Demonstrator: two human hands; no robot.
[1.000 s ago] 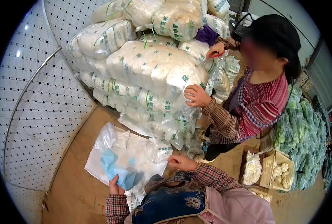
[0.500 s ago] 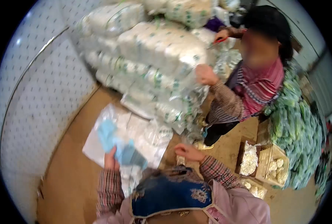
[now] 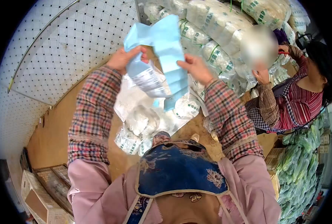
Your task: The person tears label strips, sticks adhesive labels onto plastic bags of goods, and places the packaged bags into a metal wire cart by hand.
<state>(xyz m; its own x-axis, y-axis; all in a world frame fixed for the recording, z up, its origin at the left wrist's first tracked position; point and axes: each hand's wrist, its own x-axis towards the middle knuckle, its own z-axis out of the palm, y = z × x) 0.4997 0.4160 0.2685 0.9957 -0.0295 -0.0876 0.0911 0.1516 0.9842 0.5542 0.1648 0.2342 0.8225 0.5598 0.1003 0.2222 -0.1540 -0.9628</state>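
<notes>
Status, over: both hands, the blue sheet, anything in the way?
Left hand gripping blue sheet. Right hand at its edge, grip unclear. Sheet raised, creased. Plastic-wrapped bundles below; nothing seen blocking either hand.

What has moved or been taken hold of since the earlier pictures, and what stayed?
The left hand has lifted the blue sheet, now more spread out. The right hand, earlier apart from it, came up to grip its edge. Unchanged: the left hand's hold, and the co-worker beside the bags.
</notes>
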